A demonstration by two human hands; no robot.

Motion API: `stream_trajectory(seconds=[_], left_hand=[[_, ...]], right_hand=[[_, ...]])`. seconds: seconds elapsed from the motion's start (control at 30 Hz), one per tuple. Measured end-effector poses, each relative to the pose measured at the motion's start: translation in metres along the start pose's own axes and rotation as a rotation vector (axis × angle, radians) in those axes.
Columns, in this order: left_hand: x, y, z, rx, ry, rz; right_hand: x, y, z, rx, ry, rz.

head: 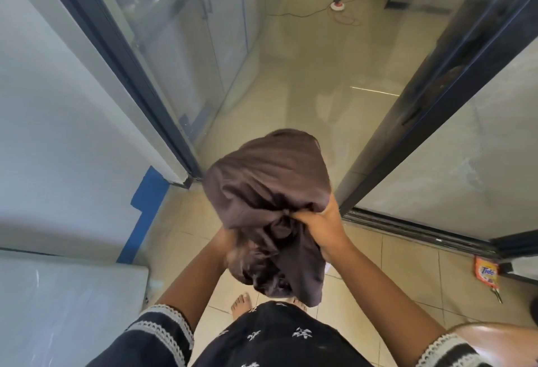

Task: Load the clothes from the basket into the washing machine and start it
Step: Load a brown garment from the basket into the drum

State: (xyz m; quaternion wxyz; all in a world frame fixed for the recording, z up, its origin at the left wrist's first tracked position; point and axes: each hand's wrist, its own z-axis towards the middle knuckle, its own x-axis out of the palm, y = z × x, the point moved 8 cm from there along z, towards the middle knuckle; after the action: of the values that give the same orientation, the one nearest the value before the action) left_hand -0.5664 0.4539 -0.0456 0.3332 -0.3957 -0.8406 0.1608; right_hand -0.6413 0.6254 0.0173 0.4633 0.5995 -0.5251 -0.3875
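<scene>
Beige tiled floor (407, 264) under glass sliding doors (186, 55).

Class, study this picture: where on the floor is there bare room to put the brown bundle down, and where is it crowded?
Free: the tiled floor between the blue-taped wall and the bare foot. Crowded: the right side, where a Tide packet lies beside the sliding door track. Both hands, left and right, grip the brown cloth bundle.

Both arms forward, right hand (321, 228) clenched.
</scene>
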Motion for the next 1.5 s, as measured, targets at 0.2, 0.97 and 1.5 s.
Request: stream_trajectory(seconds=[0.2,0.97,1.5], left_hand=[[-0.037,-0.031,0.002,0.222,-0.206,0.844],[0.039,-0.013,-0.041,0.438,-0.292,-0.345],[0.040,-0.011,-0.020,0.553,-0.046,1.127]], right_hand=[[-0.002,0.051,0.007,-0.316,0.040,-1.090],[-0.018,-0.003,0.000,-0.083,0.426,-0.111],[0.006,0.054,-0.006,-0.593,0.285,-1.121]])
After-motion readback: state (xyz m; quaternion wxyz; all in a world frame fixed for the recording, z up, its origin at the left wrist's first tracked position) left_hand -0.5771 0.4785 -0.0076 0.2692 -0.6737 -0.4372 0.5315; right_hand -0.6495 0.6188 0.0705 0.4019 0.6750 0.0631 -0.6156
